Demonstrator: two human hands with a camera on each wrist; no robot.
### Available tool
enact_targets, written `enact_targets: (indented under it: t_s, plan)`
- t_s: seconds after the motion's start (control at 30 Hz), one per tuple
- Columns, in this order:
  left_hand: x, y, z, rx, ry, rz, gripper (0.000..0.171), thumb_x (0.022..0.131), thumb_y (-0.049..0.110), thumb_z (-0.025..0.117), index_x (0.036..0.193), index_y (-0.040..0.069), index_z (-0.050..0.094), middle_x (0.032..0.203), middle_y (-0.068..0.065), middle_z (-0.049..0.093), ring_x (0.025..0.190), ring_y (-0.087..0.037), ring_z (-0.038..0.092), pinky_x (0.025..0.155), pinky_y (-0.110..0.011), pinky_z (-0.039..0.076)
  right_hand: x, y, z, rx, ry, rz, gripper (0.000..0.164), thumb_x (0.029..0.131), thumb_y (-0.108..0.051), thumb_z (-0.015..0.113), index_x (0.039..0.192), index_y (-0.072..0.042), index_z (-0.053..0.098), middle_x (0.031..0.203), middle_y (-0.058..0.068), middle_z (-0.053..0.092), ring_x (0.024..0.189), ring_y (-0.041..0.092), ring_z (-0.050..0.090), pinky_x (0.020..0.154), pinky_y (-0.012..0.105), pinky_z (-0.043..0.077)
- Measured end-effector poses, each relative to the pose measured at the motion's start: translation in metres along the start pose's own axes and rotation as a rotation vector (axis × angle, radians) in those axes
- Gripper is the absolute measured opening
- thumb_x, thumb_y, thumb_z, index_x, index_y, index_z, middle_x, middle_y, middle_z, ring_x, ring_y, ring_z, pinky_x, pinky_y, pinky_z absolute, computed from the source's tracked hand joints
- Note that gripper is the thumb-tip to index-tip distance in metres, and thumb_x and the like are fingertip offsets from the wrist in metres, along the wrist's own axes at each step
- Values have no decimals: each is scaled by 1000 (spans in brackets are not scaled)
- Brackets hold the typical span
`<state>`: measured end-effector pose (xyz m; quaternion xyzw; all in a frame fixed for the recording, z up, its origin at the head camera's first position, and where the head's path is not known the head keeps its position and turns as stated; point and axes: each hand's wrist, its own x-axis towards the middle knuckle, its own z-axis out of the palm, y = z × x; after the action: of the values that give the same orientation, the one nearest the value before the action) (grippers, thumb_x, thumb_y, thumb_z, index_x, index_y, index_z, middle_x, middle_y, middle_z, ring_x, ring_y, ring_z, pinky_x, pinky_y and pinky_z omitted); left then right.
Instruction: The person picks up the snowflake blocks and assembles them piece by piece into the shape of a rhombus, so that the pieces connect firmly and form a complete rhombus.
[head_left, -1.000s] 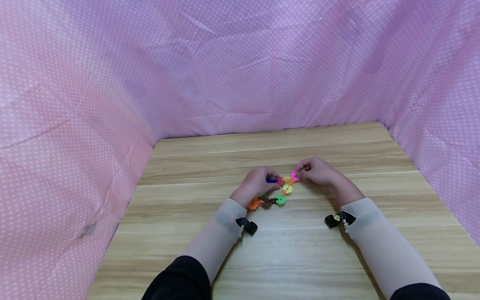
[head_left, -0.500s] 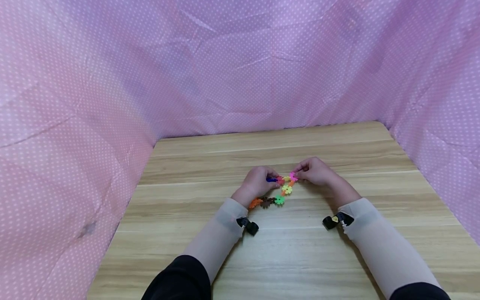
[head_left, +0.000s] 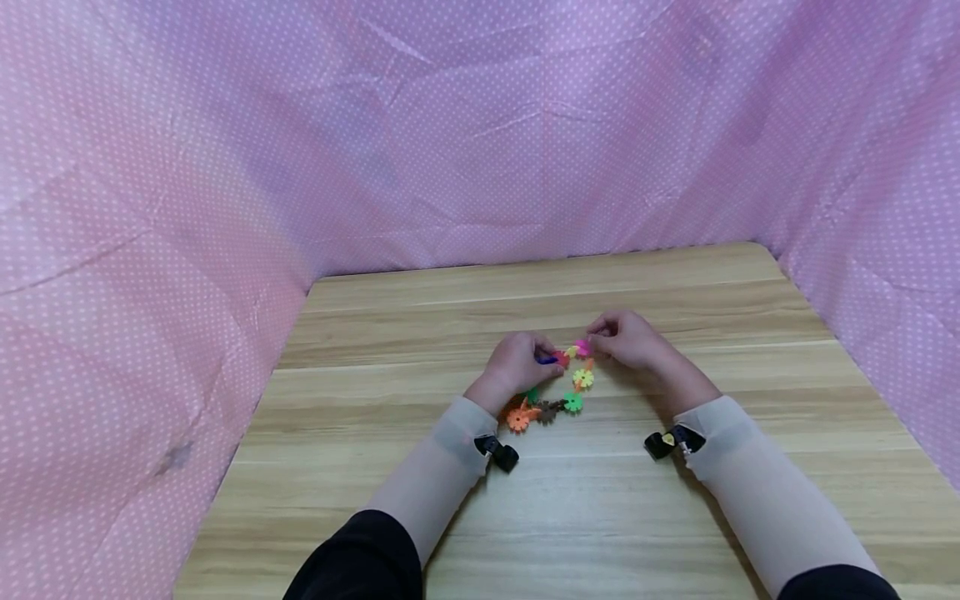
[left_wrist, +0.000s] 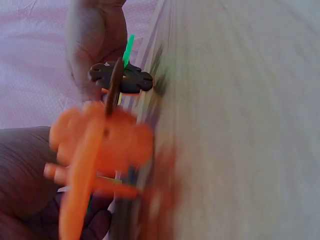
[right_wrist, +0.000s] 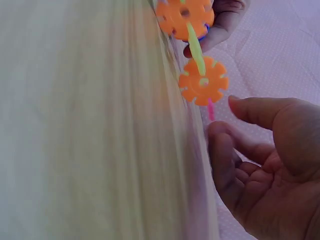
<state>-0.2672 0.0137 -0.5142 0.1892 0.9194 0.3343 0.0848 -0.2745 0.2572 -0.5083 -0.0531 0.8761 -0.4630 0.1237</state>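
A loop of colourful interlocking flower-shaped discs lies between the hands. My left hand pinches the blue disc at one end, beside a red disc. My right hand is close to the pink disc; in the right wrist view its thumb and index finger stand apart beside the pink edge. Nearer the body, the string runs through a yellow disc, a green disc and a dark brown disc. An orange disc hangs below the left palm.
The wood-grain table spreads under both hands. A pink dotted cloth hangs behind it and along the sides. Black wrist cameras are strapped to both sleeves.
The right thumb and fingers have drawn slightly up and back from the pink disc. The lower part of the string has swung right and toward the body, showing more of the orange disc.
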Motion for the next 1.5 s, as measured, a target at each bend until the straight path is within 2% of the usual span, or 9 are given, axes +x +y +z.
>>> enact_targets:
  t_s: [0.13, 0.27, 0.47, 0.6, 0.77, 0.87, 1.0, 1.23, 1.5]
  plan:
    - [-2, 0, -1, -4, -1, -38, 18, 90, 33, 87, 96, 22, 74, 83, 10, 67, 76, -8, 62, 69, -26, 53, -7, -5, -2, -119, -66, 3, 35, 100, -38, 73, 88, -5, 70, 75, 6, 64, 64, 18, 56, 56, 31, 46]
    - [-3, 0, -2, -4, -12, -54, 20, 90, 36, 86, 95, 23, 72, 81, 8, 67, 73, -10, 62, 65, -27, 52, -12, -9, 2, -201, -157, -5, 45, 94, -51, 77, 80, -9, 71, 69, 6, 66, 58, 17, 54, 52, 30, 43]
    - [-3, -2, -4, -71, -42, -47, 23, 89, 41, 86, 90, 22, 71, 80, 8, 69, 70, -10, 64, 63, -28, 54, -13, -11, 9, -235, -115, -61, 26, 96, -34, 79, 83, -12, 74, 73, 4, 67, 61, 17, 58, 56, 31, 48]
    - [0, -8, -8, -149, -61, -51, 22, 95, 44, 79, 94, 22, 75, 84, 6, 71, 75, -13, 65, 66, -30, 56, -11, -12, 11, -230, -95, -73, 15, 96, -27, 78, 88, -14, 76, 78, 2, 69, 67, 19, 62, 62, 34, 53]
    - [5, -14, -13, -211, -79, -43, 15, 100, 21, 75, 114, 17, 76, 93, 4, 71, 85, -11, 66, 76, -27, 57, -9, -12, 14, -231, -78, -121, 7, 95, -22, 79, 94, -15, 79, 84, 1, 72, 74, 19, 64, 68, 35, 57]
    - [6, -15, -13, -187, -73, -15, 27, 96, 10, 77, 123, 13, 73, 95, 5, 70, 86, -10, 66, 79, -25, 56, -9, -13, 16, -223, -80, -137, 5, 94, -20, 80, 96, -15, 80, 86, 0, 73, 77, 19, 66, 70, 35, 57]
    - [6, -13, -11, -162, -64, -3, 37, 94, 12, 81, 129, 11, 72, 96, 6, 70, 88, -9, 66, 80, -24, 57, -10, -17, 17, -191, -105, -145, 4, 93, -17, 80, 96, -14, 81, 88, 0, 74, 77, 19, 66, 70, 35, 58]
    - [8, -11, -9, -117, -50, -19, 22, 95, 18, 81, 117, 14, 79, 94, 10, 72, 89, -6, 66, 84, -25, 56, -10, -21, 20, -153, -151, -168, 5, 93, -14, 81, 97, -16, 82, 90, -1, 75, 80, 19, 66, 70, 35, 58]
    - [8, -13, -8, -99, -45, -14, 15, 97, 22, 80, 111, 19, 81, 91, 13, 72, 88, -7, 65, 82, -28, 55, -7, -22, 25, -124, -135, -171, 5, 92, -14, 83, 96, -10, 81, 85, -1, 74, 78, 20, 67, 69, 35, 58]
